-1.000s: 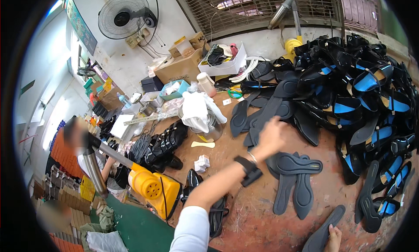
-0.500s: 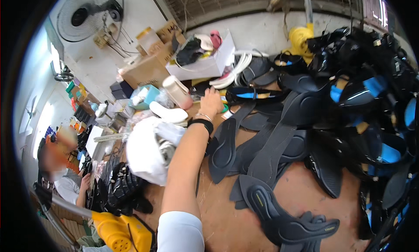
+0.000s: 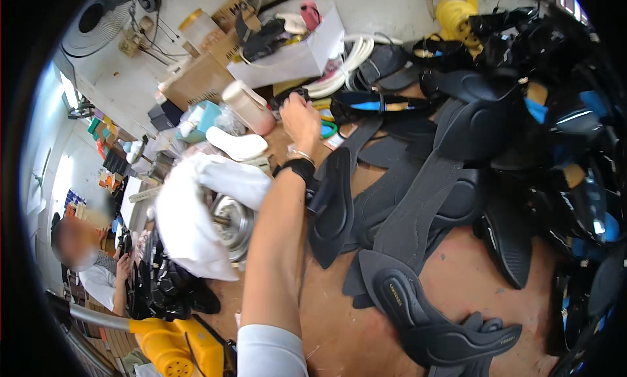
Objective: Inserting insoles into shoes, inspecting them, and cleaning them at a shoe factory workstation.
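My left hand point(image 3: 300, 120), with a black band and a bracelet at the wrist, reaches to the far side of the workbench. Its fingers are curled down at a small dark object point(image 3: 285, 100), whose kind is unclear. Beside the hand stand a beige bottle point(image 3: 247, 106) and a green tape ring point(image 3: 328, 130). Right of it lies a black shoe point(image 3: 382, 106) with blue inside. Dark grey insoles point(image 3: 333, 207) overlap beneath and right of my forearm. My right hand is out of view.
White cloth point(image 3: 189, 220) drapes a round metal machine part point(image 3: 233, 227) left of my arm. Glossy black shoes point(image 3: 575, 174) pile up on the right. A white box point(image 3: 294, 67) stands at the back. A person point(image 3: 98, 279) sits at far left, near a yellow machine point(image 3: 173, 347).
The view has shifted, so most things sit lower-right to upper-left of where they were. My left hand stays at the same spot by the bottle, its fingers curled at the dark object.
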A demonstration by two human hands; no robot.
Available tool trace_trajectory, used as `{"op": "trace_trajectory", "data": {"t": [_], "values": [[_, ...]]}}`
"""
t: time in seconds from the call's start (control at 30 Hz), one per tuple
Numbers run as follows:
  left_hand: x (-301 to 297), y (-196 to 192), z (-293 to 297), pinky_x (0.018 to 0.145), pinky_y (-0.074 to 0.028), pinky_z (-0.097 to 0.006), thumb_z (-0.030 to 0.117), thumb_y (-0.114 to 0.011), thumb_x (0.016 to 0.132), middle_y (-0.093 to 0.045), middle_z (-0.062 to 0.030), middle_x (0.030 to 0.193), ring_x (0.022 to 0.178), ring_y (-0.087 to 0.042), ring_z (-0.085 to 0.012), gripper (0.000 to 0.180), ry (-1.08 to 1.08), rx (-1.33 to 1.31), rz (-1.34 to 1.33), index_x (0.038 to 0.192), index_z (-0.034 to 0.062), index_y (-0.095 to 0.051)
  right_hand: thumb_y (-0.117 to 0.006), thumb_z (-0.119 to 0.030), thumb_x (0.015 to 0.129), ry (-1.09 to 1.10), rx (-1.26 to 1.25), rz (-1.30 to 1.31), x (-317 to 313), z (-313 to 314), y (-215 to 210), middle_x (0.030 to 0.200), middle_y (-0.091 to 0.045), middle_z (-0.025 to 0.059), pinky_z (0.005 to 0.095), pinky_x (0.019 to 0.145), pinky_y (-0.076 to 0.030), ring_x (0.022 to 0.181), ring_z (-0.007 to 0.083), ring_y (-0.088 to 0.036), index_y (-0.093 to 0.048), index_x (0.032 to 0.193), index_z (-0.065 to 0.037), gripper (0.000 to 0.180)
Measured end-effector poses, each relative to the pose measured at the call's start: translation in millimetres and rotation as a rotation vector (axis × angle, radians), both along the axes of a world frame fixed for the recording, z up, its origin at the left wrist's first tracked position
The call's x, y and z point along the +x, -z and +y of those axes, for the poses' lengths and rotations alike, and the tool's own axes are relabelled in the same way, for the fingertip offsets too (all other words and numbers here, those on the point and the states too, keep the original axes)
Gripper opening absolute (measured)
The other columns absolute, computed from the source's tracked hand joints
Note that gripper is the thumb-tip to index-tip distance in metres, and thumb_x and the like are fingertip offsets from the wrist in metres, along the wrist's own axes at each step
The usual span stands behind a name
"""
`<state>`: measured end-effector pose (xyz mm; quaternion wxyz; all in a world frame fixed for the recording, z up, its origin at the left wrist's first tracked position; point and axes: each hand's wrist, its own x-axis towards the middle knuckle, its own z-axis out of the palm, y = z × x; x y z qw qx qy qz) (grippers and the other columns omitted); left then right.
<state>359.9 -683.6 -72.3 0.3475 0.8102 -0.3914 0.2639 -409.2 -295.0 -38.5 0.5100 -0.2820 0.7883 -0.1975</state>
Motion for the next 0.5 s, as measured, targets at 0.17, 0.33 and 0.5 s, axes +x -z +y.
{"op": "trace_trajectory", "data": {"t": [0.17, 0.33, 0.5], "values": [[-94, -70, 47, 0.075, -0.049, -0.037, 0.018, -0.064, 0.096, -0.059, -0.005, 0.09, 0.08, -0.056, -0.0199, 0.016, 0.542, -0.676, 1.302, 0.094, 0.0044, -0.055, -0.065, -0.028, 0.098, -0.147, -0.073, -0.181, -2, 3, 11, 0.073, -0.053, -0.0066, 0.0241, 0.054, -0.035, 0.064, 0.0061, -0.044, -0.065, 0.086, -0.01, 0.022], [-211, -149, 184, 0.114, -0.038, -0.055, 0.018, -0.056, 0.1, -0.059, -0.0122, 0.116, 0.112, -0.057, -0.0293, 0.023, 1.183, -0.923, 1.944, 0.117, 0.0028, -0.055, -0.066, -0.025, 0.097, -0.032, -0.327, -0.179, 4, 5, 28, 0.072, -0.052, -0.0034, 0.0242, 0.056, -0.038, 0.063, 0.0088, -0.045, -0.063, 0.083, -0.009, 0.021], [-288, -194, 328, 0.115, -0.034, -0.058, 0.023, -0.043, 0.104, -0.061, -0.0146, 0.13, 0.126, -0.054, -0.0304, 0.032, 1.46, -0.866, 2.109, 0.124, 0.0033, -0.057, -0.062, -0.031, 0.098, -0.2, -0.396, -0.202, -7, 2, 48, 0.054, -0.04, -0.0091, 0.0216, 0.039, -0.025, 0.043, 0.0025, -0.036, -0.053, 0.069, -0.013, 0.035]]}}
